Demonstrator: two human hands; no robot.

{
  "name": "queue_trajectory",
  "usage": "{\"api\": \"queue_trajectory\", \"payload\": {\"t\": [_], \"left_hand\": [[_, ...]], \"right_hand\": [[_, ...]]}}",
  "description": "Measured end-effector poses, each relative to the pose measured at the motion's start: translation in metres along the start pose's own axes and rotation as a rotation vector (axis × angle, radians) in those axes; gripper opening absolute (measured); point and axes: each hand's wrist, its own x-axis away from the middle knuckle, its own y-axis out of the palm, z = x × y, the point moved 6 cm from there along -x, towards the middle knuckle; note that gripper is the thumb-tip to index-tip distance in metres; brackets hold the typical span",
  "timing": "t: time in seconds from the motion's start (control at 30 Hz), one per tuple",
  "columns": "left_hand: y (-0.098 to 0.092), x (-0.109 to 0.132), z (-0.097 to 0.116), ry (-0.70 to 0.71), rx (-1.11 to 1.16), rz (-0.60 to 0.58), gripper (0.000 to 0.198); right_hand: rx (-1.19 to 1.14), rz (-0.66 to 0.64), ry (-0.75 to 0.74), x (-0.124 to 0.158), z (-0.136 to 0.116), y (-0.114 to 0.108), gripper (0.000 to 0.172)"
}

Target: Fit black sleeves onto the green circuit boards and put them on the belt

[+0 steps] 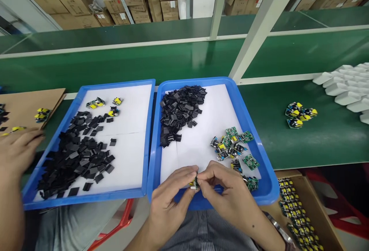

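Observation:
A small circuit board (195, 184) is pinched between the fingertips of my left hand (173, 193), over the front edge of the right blue tray (271, 189). My right hand (225, 187) is closed at the board's right side, thumb and forefinger pressed together there; what lies between those fingertips is too small to make out. In the same tray, a heap of black rectangular pieces (181, 112) lies at the back left. Several circuit boards (250, 162) with yellow and black parts lie to the right, behind my right hand.
At left, a second blue tray (148, 139) holds more black pieces (83, 158) and a few boards. Another person's hand (20, 147) reaches in there. Boards (300, 114) sit on the green bench (276, 147), near white trays (348, 85). A cardboard box (323, 212) of boards stands lower right.

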Motion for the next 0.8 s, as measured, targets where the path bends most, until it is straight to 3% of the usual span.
{"api": "queue_trajectory", "payload": {"t": [0.07, 0.17, 0.3, 0.53, 0.8], "left_hand": [[0.0, 0.0, 0.0, 0.024, -0.023, -0.008, 0.051], [0.001, 0.0, 0.0, 0.044, -0.014, -0.014, 0.052], [0.003, 0.0, 0.003, 0.059, 0.001, -0.035, 0.052], [0.01, 0.001, 0.015, 0.073, -0.049, -0.04, 0.053], [0.008, 0.001, 0.032, 0.253, 0.102, -0.017, 0.05]], "right_hand": [[-0.017, 0.001, -0.003, 0.0, 0.001, 0.001, 0.014], [-0.245, -0.035, 0.12, -0.002, 0.011, 0.007, 0.012], [-0.482, 0.014, 0.189, -0.001, 0.02, 0.007, 0.016], [-0.614, -0.06, 0.33, 0.014, 0.038, -0.001, 0.024], [-0.793, -0.123, 0.405, 0.015, 0.03, -0.001, 0.017]]}}
